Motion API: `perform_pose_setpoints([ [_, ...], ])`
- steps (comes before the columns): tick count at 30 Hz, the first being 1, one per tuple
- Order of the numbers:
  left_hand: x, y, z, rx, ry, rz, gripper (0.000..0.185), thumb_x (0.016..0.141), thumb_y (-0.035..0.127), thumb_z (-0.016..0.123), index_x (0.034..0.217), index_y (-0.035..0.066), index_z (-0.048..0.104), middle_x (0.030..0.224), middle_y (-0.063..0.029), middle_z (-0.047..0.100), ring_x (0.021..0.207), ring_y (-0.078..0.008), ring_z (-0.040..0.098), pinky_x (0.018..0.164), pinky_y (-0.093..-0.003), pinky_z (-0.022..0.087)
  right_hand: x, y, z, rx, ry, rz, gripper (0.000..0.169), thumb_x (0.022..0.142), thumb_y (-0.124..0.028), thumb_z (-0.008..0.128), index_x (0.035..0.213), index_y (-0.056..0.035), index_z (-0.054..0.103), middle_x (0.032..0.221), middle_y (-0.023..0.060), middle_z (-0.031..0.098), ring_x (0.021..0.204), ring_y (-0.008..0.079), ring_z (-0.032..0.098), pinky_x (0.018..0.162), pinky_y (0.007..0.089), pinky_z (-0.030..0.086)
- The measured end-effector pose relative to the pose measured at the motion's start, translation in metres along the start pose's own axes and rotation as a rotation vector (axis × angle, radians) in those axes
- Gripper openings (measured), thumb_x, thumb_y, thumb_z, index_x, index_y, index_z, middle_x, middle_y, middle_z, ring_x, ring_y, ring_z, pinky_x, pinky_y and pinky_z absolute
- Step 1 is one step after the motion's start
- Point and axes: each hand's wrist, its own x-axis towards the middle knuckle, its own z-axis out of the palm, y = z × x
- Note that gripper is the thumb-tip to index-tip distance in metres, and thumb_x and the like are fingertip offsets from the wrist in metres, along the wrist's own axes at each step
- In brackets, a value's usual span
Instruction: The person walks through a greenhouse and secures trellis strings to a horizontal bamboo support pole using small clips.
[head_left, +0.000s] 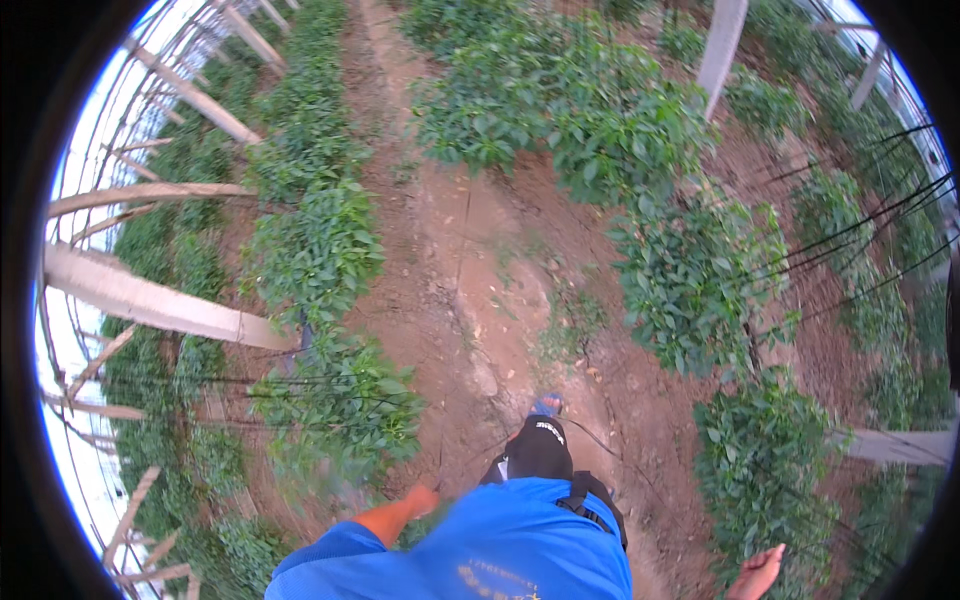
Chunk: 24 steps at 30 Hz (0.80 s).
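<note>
My left hand (421, 501) is at the lower middle, blurred, so its fingers cannot be made out. Green leafy crop plants (345, 405) grow just beyond it. At the bottom right, my right hand (757, 573) is partly cut off by the picture's edge. Nothing shows in it, and its fingers are loosely bent. It appears beside another row of leafy plants (757, 457). Below me are my blue shirt (450, 547), which bears writing, my black trouser leg (540, 446) and one foot in a blue sandal (550, 405).
A bare dirt path (420, 300) runs ahead between the rows, with a plant clump (555, 97) at its right. Pale posts (172, 300) lean in at the left; another post (721, 56) stands upper right. Thin dark lines (877, 217) cross the right side.
</note>
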Motion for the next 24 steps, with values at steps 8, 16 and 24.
perform_pose_setpoints([
  [8, -0.044, -0.097, 0.216, -0.047, -0.005, 0.198, 0.035, 0.095, 0.029, 0.049, 0.102, 0.004, 0.072, 0.090, -0.0203, 0.072, 0.076, -0.0353, 0.070, 0.065, -0.0483, 0.055, 0.066, 0.089, 0.073, 0.058, -0.413, -0.019, 0.042, 0.107, -0.042, 0.049, 0.074, -0.0168, 0.040, 0.059, -0.0059, 0.030, 0.051, 0.0073, 0.029, 0.049, 0.0254, 0.028],
  [16, -0.135, -0.074, 0.382, -0.350, -0.013, -0.010, 0.036, 0.098, 0.030, 0.046, 0.102, 0.004, 0.070, 0.094, -0.0215, 0.071, 0.084, -0.0370, 0.069, 0.072, -0.0494, 0.055, 0.065, 0.094, 0.069, -0.092, -0.799, -0.158, 0.036, 0.107, -0.031, 0.050, 0.077, -0.0112, 0.048, 0.061, -0.0024, 0.045, 0.053, 0.0075, 0.042, 0.051, 0.0259, 0.039],
  [24, -0.161, -0.070, 0.451, -0.352, 0.081, -0.016, 0.036, 0.100, 0.031, 0.044, 0.102, 0.004, 0.067, 0.098, -0.0227, 0.069, 0.092, -0.0386, 0.067, 0.078, -0.0506, 0.054, 0.075, 0.104, 0.027, -0.034, -0.844, -0.193, 0.034, 0.107, -0.031, 0.050, 0.083, -0.0082, 0.053, 0.067, 0.0000, 0.050, 0.059, 0.0099, 0.049, 0.057, 0.0276, 0.046],
])
